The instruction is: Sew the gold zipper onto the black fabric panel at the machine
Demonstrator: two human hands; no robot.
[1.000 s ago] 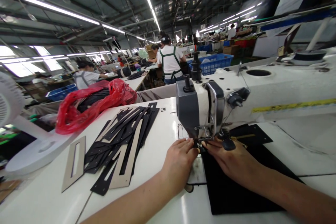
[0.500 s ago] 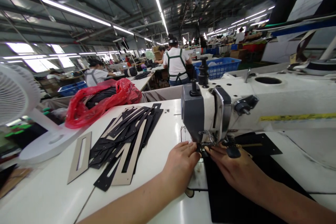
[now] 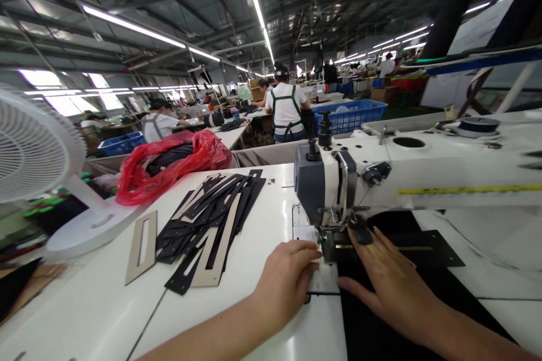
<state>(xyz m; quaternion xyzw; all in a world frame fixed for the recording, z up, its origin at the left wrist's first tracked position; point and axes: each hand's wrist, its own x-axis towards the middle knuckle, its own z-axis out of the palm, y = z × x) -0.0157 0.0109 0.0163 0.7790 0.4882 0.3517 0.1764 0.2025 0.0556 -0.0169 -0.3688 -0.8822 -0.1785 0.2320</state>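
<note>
A slotted black strip (image 3: pixel 436 248) with a line of gold-coloured zipper teeth in its slot lies under the presser foot of the sewing machine (image 3: pixel 326 192). Beneath it spreads a larger black sheet (image 3: pixel 381 338). My right hand (image 3: pixel 387 276) lies flat with fingers apart, pressing on the strip and sheet just right of the needle area. At the strip's left end, my left hand (image 3: pixel 288 276) is bent, fingers together and thumb tucked below. Whether anything is between its fingertips is hidden.
A pile of black and beige slotted frames (image 3: pixel 212 220) lies left, beside a single beige frame (image 3: pixel 143 248). Behind are a red plastic bag (image 3: pixel 207 149) and a white fan (image 3: pixel 38 146). Co-workers (image 3: pixel 288 104) and a blue basket (image 3: pixel 351 114) are beyond the table.
Both hands have drawn back from the presser foot, and my right fingers have spread out. The strip with the zipper teeth now shows more. The view has shifted slightly.
</note>
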